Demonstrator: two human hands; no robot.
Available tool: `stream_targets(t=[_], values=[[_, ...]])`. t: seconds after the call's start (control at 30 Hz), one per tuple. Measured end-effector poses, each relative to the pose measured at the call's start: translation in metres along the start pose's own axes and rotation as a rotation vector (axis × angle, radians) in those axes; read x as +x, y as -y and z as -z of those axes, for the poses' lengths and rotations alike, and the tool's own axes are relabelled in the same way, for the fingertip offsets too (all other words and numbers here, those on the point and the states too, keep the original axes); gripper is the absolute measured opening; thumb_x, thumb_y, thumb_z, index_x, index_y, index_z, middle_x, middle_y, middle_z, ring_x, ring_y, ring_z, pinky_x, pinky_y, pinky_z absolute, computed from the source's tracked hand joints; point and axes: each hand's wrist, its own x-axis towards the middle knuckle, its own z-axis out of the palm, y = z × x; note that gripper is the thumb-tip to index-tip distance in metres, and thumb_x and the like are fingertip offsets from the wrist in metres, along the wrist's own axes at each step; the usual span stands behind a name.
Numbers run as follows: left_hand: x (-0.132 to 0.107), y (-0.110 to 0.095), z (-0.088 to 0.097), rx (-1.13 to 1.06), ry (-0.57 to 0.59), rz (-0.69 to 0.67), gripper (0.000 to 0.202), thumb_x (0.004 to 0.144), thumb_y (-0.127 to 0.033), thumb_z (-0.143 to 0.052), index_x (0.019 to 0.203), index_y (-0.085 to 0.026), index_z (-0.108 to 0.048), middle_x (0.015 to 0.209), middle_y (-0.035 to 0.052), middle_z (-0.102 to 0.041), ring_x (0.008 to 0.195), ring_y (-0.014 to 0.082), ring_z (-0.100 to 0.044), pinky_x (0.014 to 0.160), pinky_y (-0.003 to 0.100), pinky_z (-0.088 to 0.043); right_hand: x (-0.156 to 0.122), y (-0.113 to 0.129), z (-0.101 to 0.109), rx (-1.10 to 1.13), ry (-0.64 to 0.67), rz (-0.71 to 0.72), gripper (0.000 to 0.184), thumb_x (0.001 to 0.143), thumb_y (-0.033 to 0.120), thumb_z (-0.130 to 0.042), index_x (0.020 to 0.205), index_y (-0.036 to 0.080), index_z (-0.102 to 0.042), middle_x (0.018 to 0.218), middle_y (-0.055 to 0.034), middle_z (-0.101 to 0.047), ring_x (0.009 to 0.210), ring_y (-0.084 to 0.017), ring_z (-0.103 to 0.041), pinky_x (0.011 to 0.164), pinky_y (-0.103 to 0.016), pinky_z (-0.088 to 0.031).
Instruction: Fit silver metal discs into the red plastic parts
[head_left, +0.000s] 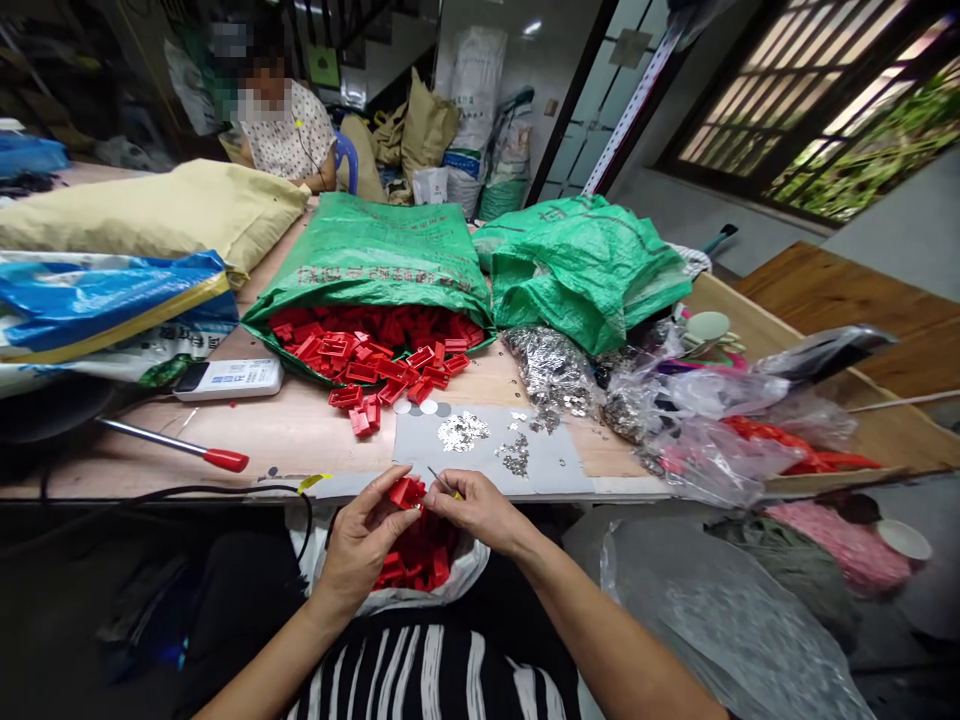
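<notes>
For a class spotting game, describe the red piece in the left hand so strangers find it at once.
Find the table, then the open white bag by its near edge. Over that bag, the left hand grips the red piece; its red neighbours lie inside.

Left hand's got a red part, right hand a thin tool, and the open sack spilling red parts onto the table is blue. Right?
Wrong on the sack colour: in the head view, the open sack spilling red parts onto the table is green. Left hand with a red part, right hand with a thin tool: correct.
</notes>
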Motion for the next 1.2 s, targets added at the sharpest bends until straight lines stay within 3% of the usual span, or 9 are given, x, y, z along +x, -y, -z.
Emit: stream_targets(t=[0.13,0.37,0.5,0.6,0.73,0.9,1.03,1.2], values=[[-0.002,-0.001,-0.001,0.054,0.007,-0.045,0.039,0.072,-0.022,-0.073,0.11,-0.027,-0.068,0.112,0.0022,-0.071,0.105,0.0194,-0.066,0.097,0.028,-0.049,-0.002,-0.005,-0.007,0.082,-0.037,-0.04,0.031,0.079,0.045,-0.06,0.069,0.017,-0.049,0.055,0.0056,-0.045,0.05,-0.007,-0.037,0.047,-0.02,-0.028],[0.003,0.003,0.0,-0.167,0.014,0.123,0.048,0.076,-0.026,-0.07,0.122,-0.024,-0.058,0.114,0.0051,-0.069,0.106,0.0185,-0.064,0.094,0.029,-0.049,-0.007,-0.006,-0.007,0.232,-0.04,0.039,0.043,0.079,0.06,-0.056,0.075,0.019,-0.045,0.059,0.0077,-0.042,0.046,-0.005,-0.034,0.045,-0.02,-0.027],[0.006,0.005,0.001,-0.189,0.032,0.13,0.044,0.076,-0.024,-0.07,0.118,-0.023,-0.056,0.122,0.0067,-0.064,0.104,0.0174,-0.063,0.091,0.028,-0.049,-0.01,-0.008,0.001,0.166,-0.031,0.077,0.038,0.087,0.056,-0.048,0.091,0.018,-0.052,0.072,0.0043,-0.049,0.051,-0.006,-0.041,0.05,-0.021,-0.033],[0.013,0.007,0.004,-0.063,0.049,0.054,0.039,0.075,-0.023,-0.07,0.111,-0.024,-0.056,0.124,0.006,-0.062,0.099,0.0161,-0.063,0.088,0.028,-0.05,-0.011,-0.013,0.005,-0.039,-0.077,0.165,0.03,0.093,0.043,-0.043,0.107,0.021,-0.058,0.084,0.0,-0.052,0.063,-0.009,-0.049,0.059,-0.023,-0.04],[0.027,0.012,0.01,0.241,0.057,-0.103,0.033,0.075,-0.023,-0.068,0.107,-0.023,-0.057,0.112,0.0048,-0.066,0.097,0.0182,-0.064,0.088,0.032,-0.05,-0.009,-0.015,0.006,-0.336,-0.191,0.266,0.025,0.091,0.027,-0.047,0.11,0.022,-0.063,0.09,-0.0032,-0.057,0.082,-0.014,-0.056,0.076,-0.027,-0.043],[0.042,0.018,0.015,0.616,0.103,-0.183,0.035,0.077,-0.022,-0.065,0.112,-0.024,-0.061,0.108,0.0034,-0.07,0.097,0.0195,-0.066,0.09,0.034,-0.05,-0.004,-0.013,0.003,-0.452,-0.264,0.232,0.016,0.086,0.022,-0.054,0.098,0.022,-0.065,0.085,-0.0013,-0.067,0.079,-0.015,-0.06,0.072,-0.025,-0.043],[0.046,0.019,0.017,0.696,0.153,-0.302,0.041,0.078,-0.017,-0.064,0.118,-0.024,-0.061,0.114,0.0037,-0.069,0.106,0.0198,-0.064,0.093,0.033,-0.05,0.0,-0.014,0.001,-0.496,-0.269,0.269,0.013,0.085,0.02,-0.055,0.09,0.022,-0.066,0.087,-0.0015,-0.069,0.081,-0.015,-0.061,0.073,-0.025,-0.043],[0.048,0.017,0.018,0.718,0.178,-0.341,0.039,0.079,-0.017,-0.063,0.118,-0.023,-0.062,0.113,0.0046,-0.069,0.105,0.0191,-0.064,0.091,0.032,-0.051,0.003,-0.016,0.0,-0.55,-0.269,0.294,0.013,0.084,0.016,-0.056,0.089,0.021,-0.067,0.085,-0.0021,-0.066,0.079,-0.014,-0.06,0.072,-0.024,-0.043]])
